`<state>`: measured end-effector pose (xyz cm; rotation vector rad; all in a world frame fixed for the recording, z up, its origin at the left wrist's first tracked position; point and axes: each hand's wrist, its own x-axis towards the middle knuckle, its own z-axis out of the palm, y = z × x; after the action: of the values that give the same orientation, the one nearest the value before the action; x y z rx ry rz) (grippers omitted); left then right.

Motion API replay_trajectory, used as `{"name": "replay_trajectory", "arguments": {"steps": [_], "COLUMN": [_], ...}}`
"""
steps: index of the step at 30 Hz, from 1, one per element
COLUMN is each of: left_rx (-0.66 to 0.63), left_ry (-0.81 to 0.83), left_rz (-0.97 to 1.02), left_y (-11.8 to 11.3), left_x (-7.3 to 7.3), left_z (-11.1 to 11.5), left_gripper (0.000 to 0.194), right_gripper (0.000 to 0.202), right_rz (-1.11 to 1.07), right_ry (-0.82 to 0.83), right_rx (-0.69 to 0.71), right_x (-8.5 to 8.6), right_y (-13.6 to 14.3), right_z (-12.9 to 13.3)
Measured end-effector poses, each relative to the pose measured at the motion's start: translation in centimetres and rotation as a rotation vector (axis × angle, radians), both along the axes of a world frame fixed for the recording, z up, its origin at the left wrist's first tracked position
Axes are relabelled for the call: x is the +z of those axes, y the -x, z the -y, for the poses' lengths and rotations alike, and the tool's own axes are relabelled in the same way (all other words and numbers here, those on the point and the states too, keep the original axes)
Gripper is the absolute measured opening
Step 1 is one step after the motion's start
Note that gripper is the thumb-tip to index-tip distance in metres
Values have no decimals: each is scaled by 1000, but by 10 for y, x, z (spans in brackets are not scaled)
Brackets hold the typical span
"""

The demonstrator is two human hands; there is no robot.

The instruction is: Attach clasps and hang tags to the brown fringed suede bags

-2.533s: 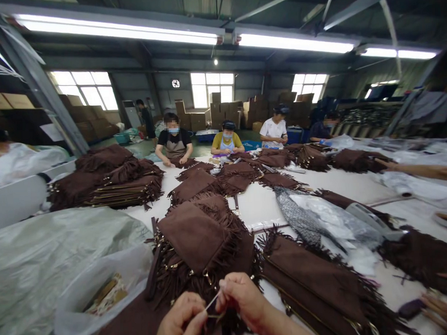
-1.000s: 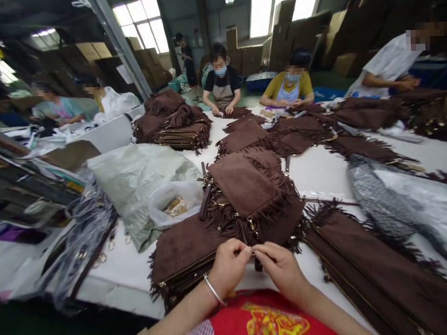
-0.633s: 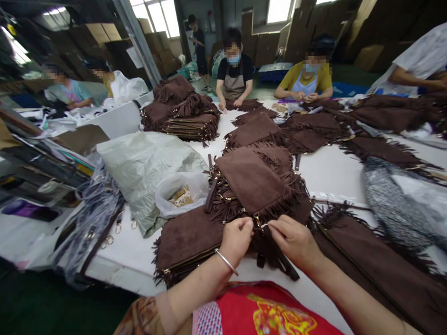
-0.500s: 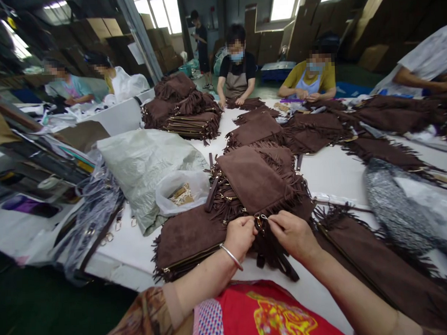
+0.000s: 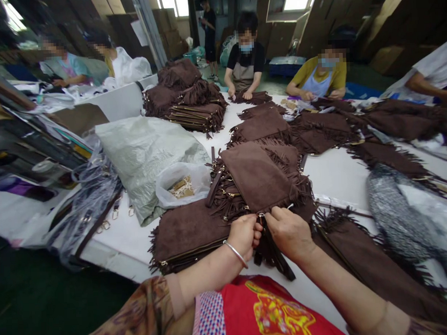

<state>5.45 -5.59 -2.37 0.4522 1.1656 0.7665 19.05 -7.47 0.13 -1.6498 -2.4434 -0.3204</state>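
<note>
My left hand [image 5: 245, 236], with a silver bangle at the wrist, is closed in a pinch at a small metal ring [image 5: 261, 215]. Close beside it my right hand [image 5: 288, 229] is also closed, its fingertips at the same ring; a bit of white string shows above its knuckles. Dark brown straps [image 5: 278, 256] hang down from between the hands. Just beyond them lies a pile of fringed brown suede bags [image 5: 255, 173]. Another brown bag [image 5: 192, 232] with a gold zipper rests left of my left hand. The fingertips hide what exactly each one grips.
A clear plastic bag of tags [image 5: 183, 186] and a grey-green sack [image 5: 146, 155] lie to the left. Stacked bags [image 5: 195, 112] stand farther back. A long brown bag [image 5: 373, 265] and bubble-like grey wrap [image 5: 401, 220] are at right. Several people sit or stand around.
The view has shifted a little. My right hand has turned more knuckles-up and moved closer to my left hand at the ring, and white string now shows above it.
</note>
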Motion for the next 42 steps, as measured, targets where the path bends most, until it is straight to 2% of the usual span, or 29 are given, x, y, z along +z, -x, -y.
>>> {"name": "replay_trajectory", "arguments": {"steps": [3,7,13,18,24,30,35,42], "left_rx": [44,38,25,30,-22,-68,-62,-32], "left_ry": [78,71,-124,-205,-415,-522,-486,-260], "left_rz": [143,158,-8,-92,-226,-333,-341,-180], "left_y": [-1,-2,-3,-3,-1,3,5,1], "left_x": [3,3,0,-3,-8,1,4,-2], "left_z": [-1,2,8,5,5,6,4,2], "left_gripper": [9,12,24,25,28,28,25,25], "right_gripper": [16,13,12,11,7,8,8,11], "right_rz": [24,32,-19,-109,-135,-112,-99,-86], "right_ry": [-28,-55,-117,-219,-280,-312,-325,-337], "right_rx": [8,29,48,42,-5,23,61,65], "right_x": [1,3,2,3,3,0,-1,-6], "right_y": [0,2,1,3,8,9,7,2], "right_z": [0,-1,-3,-1,-2,-3,-2,-4]}}
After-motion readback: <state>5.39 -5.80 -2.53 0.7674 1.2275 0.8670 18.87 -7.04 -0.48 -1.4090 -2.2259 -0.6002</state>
